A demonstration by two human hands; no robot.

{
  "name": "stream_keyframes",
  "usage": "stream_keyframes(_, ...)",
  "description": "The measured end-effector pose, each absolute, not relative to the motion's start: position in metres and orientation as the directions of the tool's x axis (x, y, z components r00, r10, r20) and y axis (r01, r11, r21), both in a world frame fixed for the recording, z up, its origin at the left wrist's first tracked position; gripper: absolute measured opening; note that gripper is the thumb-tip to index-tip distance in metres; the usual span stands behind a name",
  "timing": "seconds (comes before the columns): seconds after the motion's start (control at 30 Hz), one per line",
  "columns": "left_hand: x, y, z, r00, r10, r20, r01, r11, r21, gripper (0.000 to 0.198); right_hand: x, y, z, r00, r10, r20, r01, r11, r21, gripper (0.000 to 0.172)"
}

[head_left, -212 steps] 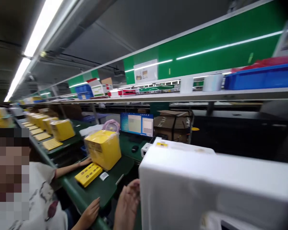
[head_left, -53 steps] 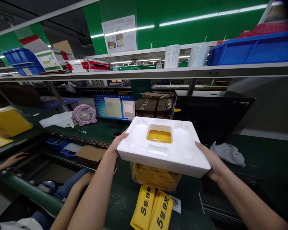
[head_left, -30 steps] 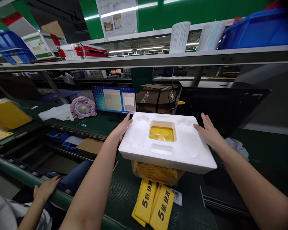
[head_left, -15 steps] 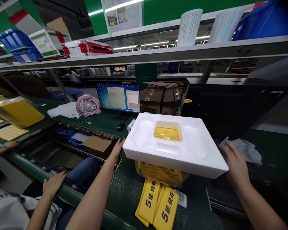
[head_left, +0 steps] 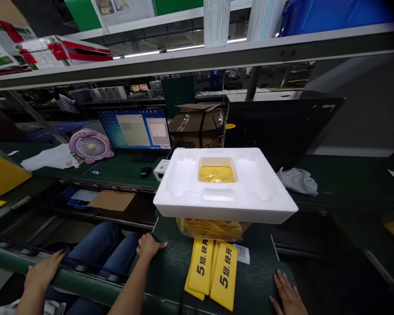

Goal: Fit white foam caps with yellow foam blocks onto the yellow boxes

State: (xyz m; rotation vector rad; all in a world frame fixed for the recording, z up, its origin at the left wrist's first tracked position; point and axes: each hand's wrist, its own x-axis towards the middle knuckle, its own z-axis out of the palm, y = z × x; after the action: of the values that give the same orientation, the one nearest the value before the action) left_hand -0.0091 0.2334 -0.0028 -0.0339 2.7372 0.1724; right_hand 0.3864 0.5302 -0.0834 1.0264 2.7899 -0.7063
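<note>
Head view: pink desk fan (head_left: 91, 145) stood on the far bench (head_left: 118, 177). Left hand (head_left: 149, 246) lay open and empty on the green mat (head_left: 170, 280). White foam tray (head_left: 225, 186) sat ahead, between the hands, on a yellow bagged package (head_left: 212, 229), untouched. Right hand (head_left: 287, 295), open and empty, lay by the mat's edge; grey cloth (head_left: 298, 181) lay beyond.

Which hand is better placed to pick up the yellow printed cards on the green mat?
Probably the left hand: it rests on the green mat, a little nearer the yellow printed cards than the right hand, and nothing lies between it and them.
</note>
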Motion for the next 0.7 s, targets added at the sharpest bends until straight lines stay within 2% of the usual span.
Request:
stream_keyframes(0.13,0.018,0.256,-0.009,-0.938,0.005,-0.347,-0.051,0.987,0.151,0.081,0.411,0.552,-0.092,-0.735,0.658,-0.164,0.663,0.646,-0.379,0.072)
stream_keyframes(0.23,0.038,0.274,-0.009,-0.941,0.039,-0.335,-0.028,0.981,0.192,0.081,0.425,0.565,-0.085,-0.685,0.704,-0.189,0.702,0.566,-0.433,0.074)
stream_keyframes(0.33,0.070,0.291,0.001,-0.980,0.113,-0.164,0.068,0.963,0.261,0.063,0.416,0.560,-0.065,-0.610,0.762,-0.217,0.719,0.417,-0.556,0.073)
stream_keyframes(0.4,0.101,0.305,0.009,-0.971,0.231,-0.063,0.193,0.912,0.362,0.048,0.394,0.546,-0.049,-0.514,0.822,-0.244,0.714,0.252,-0.653,0.072)
stream_keyframes(0.47,0.135,0.321,0.015,-0.915,0.383,-0.129,0.277,0.826,0.492,0.044,0.364,0.526,-0.035,-0.405,0.841,-0.358,0.679,0.014,-0.734,0.076)
stream_keyframes(0.53,0.163,0.336,0.016,-0.827,0.482,-0.290,0.256,0.782,0.568,0.054,0.335,0.507,-0.026,-0.408,0.774,-0.484,0.564,-0.204,-0.801,0.078)
stream_keyframes(0.6,0.177,0.347,0.014,-0.771,0.491,-0.405,0.211,0.798,0.565,0.067,0.313,0.494,-0.023,-0.447,0.727,-0.521,0.424,-0.340,-0.839,0.078)
stream_keyframes(0.7,0.177,0.354,0.011,-0.748,0.470,-0.468,0.167,0.817,0.552,0.071,0.302,0.488,-0.025,-0.457,0.717,-0.526,0.252,-0.463,-0.850,0.070)
